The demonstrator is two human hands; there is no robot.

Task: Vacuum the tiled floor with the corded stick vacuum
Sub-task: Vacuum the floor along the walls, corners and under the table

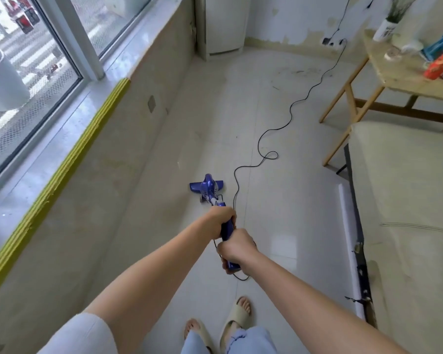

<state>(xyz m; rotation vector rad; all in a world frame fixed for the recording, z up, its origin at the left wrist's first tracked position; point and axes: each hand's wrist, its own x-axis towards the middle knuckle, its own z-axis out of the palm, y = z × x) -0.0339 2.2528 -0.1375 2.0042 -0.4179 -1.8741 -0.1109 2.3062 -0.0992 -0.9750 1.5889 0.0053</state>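
Blue stick vacuum (210, 189) is gripped by both: left hand (221, 221) wrapped round the handle further down, right hand (237, 247) clenched round the handle end. Suction head is set flat on the tiled floor (279, 200), near the low wall under the window sill (62, 139). Black cord (287, 118) is snaked across open floor toward the wall socket (329, 42). Sofa edge (353, 200) and wooden worktop (394, 70) bound the right side.
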